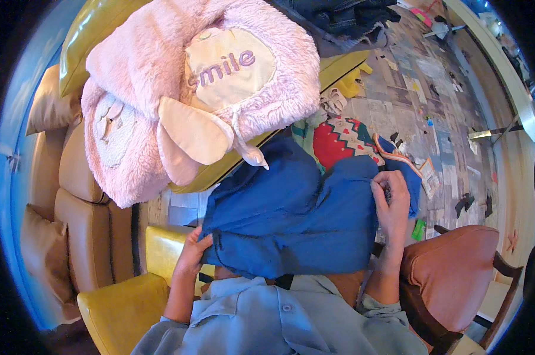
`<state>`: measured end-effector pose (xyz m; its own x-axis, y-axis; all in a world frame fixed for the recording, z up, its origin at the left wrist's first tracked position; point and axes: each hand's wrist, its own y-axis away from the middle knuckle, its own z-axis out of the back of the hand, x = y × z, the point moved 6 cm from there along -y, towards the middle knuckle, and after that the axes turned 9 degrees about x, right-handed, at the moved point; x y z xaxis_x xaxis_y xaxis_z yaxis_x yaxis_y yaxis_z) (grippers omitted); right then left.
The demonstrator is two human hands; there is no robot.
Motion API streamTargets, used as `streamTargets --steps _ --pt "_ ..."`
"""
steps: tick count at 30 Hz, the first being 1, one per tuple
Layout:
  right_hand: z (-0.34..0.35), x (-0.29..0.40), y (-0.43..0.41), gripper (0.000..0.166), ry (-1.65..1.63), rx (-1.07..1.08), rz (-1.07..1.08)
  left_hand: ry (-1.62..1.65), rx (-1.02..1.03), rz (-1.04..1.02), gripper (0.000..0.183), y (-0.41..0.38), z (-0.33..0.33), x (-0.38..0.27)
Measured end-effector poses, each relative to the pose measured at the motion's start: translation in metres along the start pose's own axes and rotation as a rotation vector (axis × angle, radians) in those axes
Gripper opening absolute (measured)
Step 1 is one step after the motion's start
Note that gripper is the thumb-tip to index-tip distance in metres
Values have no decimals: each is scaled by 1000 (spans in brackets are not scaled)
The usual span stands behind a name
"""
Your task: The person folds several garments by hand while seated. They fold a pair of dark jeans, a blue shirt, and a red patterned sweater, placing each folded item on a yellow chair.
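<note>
A blue cloth garment lies spread across my lap. A dark cord hangs on it near its left edge. My left hand grips that left edge, thumb on top and the other fingers hidden below. At the right edge, my right hand is curled with thumb and fingertips close together; whether cloth is pinched between them cannot be made out. Just beyond the garment, a pink plush item with an embroidered cream patch and cream ear-like flaps rests on a yellow padded surface.
Red patterned knitwear and a blue striped-trim cloth lie beyond my knees. Dark denim sits at the far end. A brown padded chair stands at right, a tan sofa at left. Scraps litter the floor.
</note>
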<state>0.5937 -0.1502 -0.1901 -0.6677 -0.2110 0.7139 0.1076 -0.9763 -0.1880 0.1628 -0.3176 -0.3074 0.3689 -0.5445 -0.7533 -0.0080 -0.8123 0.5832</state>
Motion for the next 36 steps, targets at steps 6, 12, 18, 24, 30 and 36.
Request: streamTargets --steps 6,12,18,24,30,36 --pt "0 34 -6 24 307 26 140 -308 317 22 52 -32 -23 -4" --pt "-38 71 -30 48 254 177 247 -29 605 20 59 -85 -25 -12" --pt "-89 98 -59 61 293 320 293 -233 488 182 61 -108 -60 -5" --pt "-138 53 -96 59 132 650 -34 -159 463 109 57 -112 -93 -23" --pt "-159 40 -108 44 -81 564 -70 45 405 -58 53 -109 -121 -51" --pt "-103 82 -94 30 -239 267 132 74 278 -167 53 -125 -109 -39"
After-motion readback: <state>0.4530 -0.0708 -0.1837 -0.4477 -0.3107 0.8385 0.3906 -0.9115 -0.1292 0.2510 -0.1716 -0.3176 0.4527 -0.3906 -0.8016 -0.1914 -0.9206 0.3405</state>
